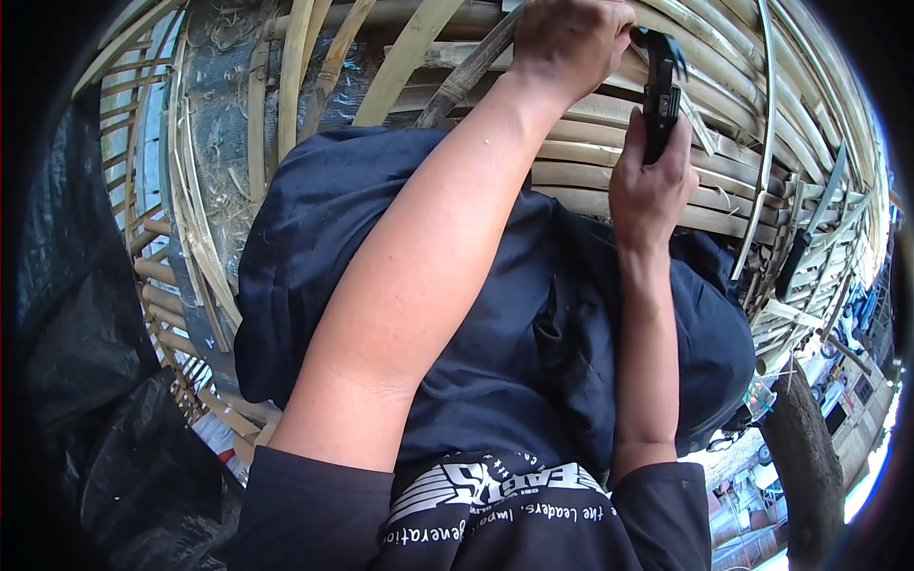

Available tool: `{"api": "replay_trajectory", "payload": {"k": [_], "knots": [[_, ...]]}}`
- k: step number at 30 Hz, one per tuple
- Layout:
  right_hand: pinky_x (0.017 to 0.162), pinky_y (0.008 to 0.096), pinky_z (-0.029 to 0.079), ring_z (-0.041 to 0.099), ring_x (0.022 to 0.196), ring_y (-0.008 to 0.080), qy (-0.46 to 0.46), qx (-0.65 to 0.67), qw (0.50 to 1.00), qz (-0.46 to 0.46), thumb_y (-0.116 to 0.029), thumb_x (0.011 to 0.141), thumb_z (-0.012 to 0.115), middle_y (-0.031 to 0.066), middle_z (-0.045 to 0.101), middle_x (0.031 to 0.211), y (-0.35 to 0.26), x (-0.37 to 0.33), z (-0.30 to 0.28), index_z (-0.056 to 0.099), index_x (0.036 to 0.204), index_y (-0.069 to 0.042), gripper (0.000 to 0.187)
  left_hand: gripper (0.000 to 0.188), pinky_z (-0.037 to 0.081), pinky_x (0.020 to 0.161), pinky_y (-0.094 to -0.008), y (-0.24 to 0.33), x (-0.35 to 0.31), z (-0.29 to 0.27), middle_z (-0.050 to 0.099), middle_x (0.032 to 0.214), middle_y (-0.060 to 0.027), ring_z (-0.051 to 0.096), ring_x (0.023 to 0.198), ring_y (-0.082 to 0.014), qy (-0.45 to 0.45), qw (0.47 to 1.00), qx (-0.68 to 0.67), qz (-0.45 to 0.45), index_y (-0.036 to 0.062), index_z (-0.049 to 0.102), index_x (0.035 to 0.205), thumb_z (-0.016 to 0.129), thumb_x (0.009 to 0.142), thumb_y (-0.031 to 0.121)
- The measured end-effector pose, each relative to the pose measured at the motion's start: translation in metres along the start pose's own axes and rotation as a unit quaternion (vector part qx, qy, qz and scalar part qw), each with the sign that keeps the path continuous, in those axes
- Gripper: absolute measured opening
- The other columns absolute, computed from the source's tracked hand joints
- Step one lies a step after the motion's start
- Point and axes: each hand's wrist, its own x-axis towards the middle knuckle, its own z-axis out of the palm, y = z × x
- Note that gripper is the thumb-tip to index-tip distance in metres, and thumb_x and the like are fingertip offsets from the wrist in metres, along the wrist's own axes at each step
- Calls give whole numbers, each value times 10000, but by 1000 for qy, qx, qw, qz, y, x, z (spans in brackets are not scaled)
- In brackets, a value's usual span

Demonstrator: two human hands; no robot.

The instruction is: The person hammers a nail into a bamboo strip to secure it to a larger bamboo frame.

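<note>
My left hand (571, 43) is closed at the top of the view, just above the bamboo slats. Its fingertips are pressed together, and whatever they pinch is too small or hidden to make out. To its right, my right hand (653, 186) grips the dark handle of a claw hammer (661, 105). The hammer's head is raised close beside the left hand's fingers, with its claw pointing right. Long split bamboo slats (595, 152) lie side by side beneath both hands. My legs in dark trousers (495, 314) are folded on the slatted surface.
A long-bladed knife (824, 205) with a black handle rests on the slats at the right. Loose bamboo strips (405, 62) lie at upper left over grey sheeting. Black plastic sheeting (76, 362) hangs at the left. A thick wooden post (803, 457) stands at lower right.
</note>
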Motion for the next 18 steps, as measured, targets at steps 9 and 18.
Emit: {"api": "replay_trajectory", "payload": {"k": [9, 18], "knots": [[607, 455, 522, 700, 734, 416, 45, 9, 999, -4, -154, 967, 679, 207, 688, 845, -7, -2, -9, 557, 1194, -14, 293, 93, 556, 689, -407, 2, -1, -2, 686, 839, -92, 695, 777, -309, -13, 1000, -3, -14, 78, 682, 775, 757, 827, 95], [602, 430, 501, 661, 625, 365, 105, 40, 994, -11, -177, 976, 667, 176, 637, 718, -5, 7, -8, 552, 1080, -28, 215, 87, 561, 682, -396, 3, 1, 1, 703, 853, -80, 704, 773, -285, -27, 999, -17, -28, 71, 694, 787, 757, 837, 104]]}}
